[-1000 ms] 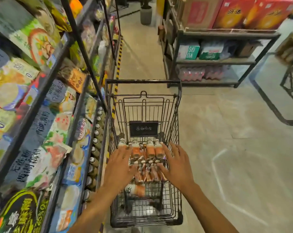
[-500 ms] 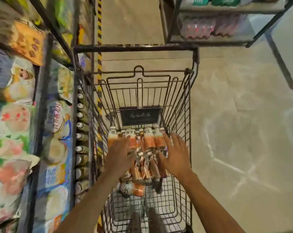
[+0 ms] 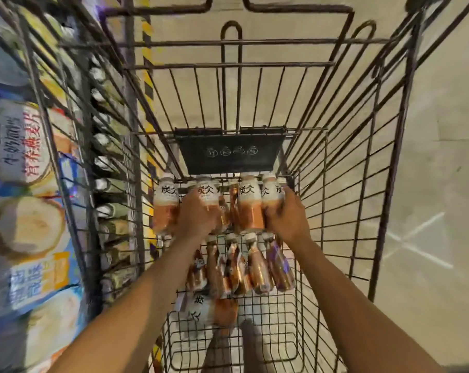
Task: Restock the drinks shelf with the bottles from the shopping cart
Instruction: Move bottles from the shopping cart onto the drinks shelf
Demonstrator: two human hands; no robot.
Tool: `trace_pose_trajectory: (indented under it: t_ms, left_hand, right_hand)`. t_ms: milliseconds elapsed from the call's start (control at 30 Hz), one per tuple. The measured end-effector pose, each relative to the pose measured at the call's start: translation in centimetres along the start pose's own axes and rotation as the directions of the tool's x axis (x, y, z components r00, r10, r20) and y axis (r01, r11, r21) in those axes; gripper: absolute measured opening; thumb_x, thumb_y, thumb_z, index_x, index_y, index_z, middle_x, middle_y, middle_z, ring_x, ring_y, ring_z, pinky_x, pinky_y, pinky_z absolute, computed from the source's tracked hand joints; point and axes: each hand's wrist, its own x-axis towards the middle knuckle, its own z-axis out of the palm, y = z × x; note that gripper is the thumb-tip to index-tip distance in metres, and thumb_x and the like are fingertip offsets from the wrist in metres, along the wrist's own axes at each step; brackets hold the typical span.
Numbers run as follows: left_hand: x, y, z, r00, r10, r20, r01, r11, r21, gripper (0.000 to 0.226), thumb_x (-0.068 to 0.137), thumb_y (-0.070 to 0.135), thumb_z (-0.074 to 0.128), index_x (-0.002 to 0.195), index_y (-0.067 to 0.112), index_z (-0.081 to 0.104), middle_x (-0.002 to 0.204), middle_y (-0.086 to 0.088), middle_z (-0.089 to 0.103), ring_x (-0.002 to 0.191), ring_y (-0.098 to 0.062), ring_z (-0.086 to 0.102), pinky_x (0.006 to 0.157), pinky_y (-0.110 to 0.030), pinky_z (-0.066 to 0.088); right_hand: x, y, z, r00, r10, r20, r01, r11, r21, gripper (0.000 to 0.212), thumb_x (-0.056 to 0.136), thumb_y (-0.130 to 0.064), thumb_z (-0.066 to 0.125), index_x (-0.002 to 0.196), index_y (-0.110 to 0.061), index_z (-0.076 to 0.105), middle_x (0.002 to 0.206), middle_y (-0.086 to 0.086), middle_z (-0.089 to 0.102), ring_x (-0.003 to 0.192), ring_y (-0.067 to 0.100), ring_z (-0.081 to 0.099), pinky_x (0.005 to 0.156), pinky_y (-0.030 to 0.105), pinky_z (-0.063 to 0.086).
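Retail shop aisle. Wire shopping cart (image 3: 362, 157) on a bare concrete floor (image 3: 443, 117). Metal shelving (image 3: 88, 157) on the left holds printed snack bags (image 3: 20, 146) and a row of capped bottles (image 3: 104, 162). Yellow-black tape (image 3: 147, 49) runs along the floor.

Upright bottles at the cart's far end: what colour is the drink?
Orange-brown, below white labels on the upright bottles; head view shows it best.

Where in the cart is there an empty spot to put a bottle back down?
The bare wire floor at the near end, beside and nearer than the single lying bottle. The far end is crowded: standing bottles, gripped by the left hand and right hand, then a packed row of lying bottles nearer.
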Motion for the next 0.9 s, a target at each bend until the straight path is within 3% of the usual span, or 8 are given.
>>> trace_pose_trajectory:
  t_ms: [100,200,300,400,600,733,833,900]
  left_hand:
    - [1.9,-0.9,1.2,0.996,-0.082,-0.022,0.081,0.995,-0.061,0.076,0.084,0.01,0.079,0.149,0.015,0.041,0.116,0.005,0.059,0.106,-0.013,0.059,0.093,-0.028,0.049]
    - [3.1,-1.5,1.8,0.99,-0.137,-0.031,0.131,0.982,-0.138,0.071,0.08,0.009,0.082,0.141,0.015,0.048,0.117,0.003,0.061,0.11,-0.017,0.058,0.097,-0.032,0.048]
    - [3.5,-1.6,1.6,0.98,-0.198,-0.005,0.19,0.951,-0.244,0.076,0.073,0.007,0.085,0.14,0.018,0.05,0.112,0.006,0.058,0.107,-0.019,0.059,0.098,-0.044,0.054]
    - [3.4,-1.5,1.5,0.974,-0.226,0.012,0.215,0.908,-0.36,0.079,0.069,0.007,0.088,0.138,0.024,0.053,0.113,0.0,0.067,0.103,-0.026,0.066,0.091,-0.049,0.059]
    - [-0.3,-1.1,-0.4,0.952,-0.257,0.169,0.307,0.789,-0.531,0.087,0.073,0.016,0.089,0.147,0.034,0.045,0.127,-0.002,0.063,0.103,-0.027,0.068,0.084,-0.049,0.062]
    - [-4.7,-0.9,-2.4,0.928,-0.244,0.283,0.372,0.679,-0.633,0.085,0.071,0.012,0.089,0.141,0.042,0.05,0.125,-0.004,0.066,0.105,-0.026,0.068,0.09,-0.055,0.058]
    - [-8.2,-1.2,-4.2,0.922,-0.156,0.353,0.37,0.617,-0.694,0.092,0.05,0.029,0.099,0.126,0.056,0.056,0.137,-0.005,0.062,0.12,-0.029,0.063,0.097,-0.062,0.053]
    - [-11.3,-0.7,-6.2,0.925,-0.086,0.371,0.346,0.595,-0.725,0.089,0.056,0.03,0.097,0.13,0.053,0.053,0.141,-0.004,0.057,0.121,-0.031,0.061,0.096,-0.06,0.053]
  right_hand:
    - [1.8,0.5,1.2,1.0,0.003,-0.029,-0.003,1.0,0.013,0.065,0.08,-0.061,0.044,0.127,-0.018,0.055,0.107,-0.004,0.06,0.09,0.008,0.057,0.076,0.019,0.041]
    - [3.4,2.1,2.7,0.999,0.015,-0.036,-0.017,0.999,-0.044,0.062,0.079,-0.067,0.046,0.119,-0.021,0.06,0.106,-0.002,0.067,0.096,0.02,0.066,0.075,0.027,0.045]
    - [4.6,3.0,3.2,0.998,0.053,-0.015,-0.054,0.997,-0.049,0.054,0.078,-0.062,0.064,0.119,-0.026,0.061,0.107,-0.001,0.071,0.099,0.025,0.068,0.084,0.04,0.057]
    - [4.0,2.5,2.7,0.994,0.108,-0.034,-0.106,0.993,0.06,0.051,0.074,-0.042,0.082,0.12,-0.027,0.063,0.104,-0.005,0.074,0.097,0.018,0.071,0.084,0.033,0.056]
    - [-0.9,-0.5,0.0,0.991,0.128,-0.045,-0.102,0.922,0.374,0.045,0.081,-0.02,0.086,0.105,-0.042,0.055,0.093,-0.021,0.066,0.083,-0.002,0.066,0.075,0.021,0.054]
    - [-4.8,-2.7,-2.2,0.99,0.133,0.042,-0.134,0.828,0.544,0.046,0.087,-0.013,0.077,0.124,-0.035,0.061,0.108,-0.006,0.073,0.087,0.008,0.074,0.076,0.031,0.063]
    - [-8.2,-4.1,-4.5,0.984,0.083,0.157,-0.166,0.742,0.649,0.037,0.098,-0.011,0.063,0.125,-0.037,0.062,0.111,-0.001,0.076,0.091,0.013,0.076,0.075,0.035,0.064]
    - [-10.9,-4.9,-5.9,0.964,0.044,0.262,-0.227,0.645,0.73,0.033,0.103,-0.015,0.053,0.134,-0.027,0.059,0.123,0.016,0.071,0.1,0.026,0.074,0.08,0.042,0.062]
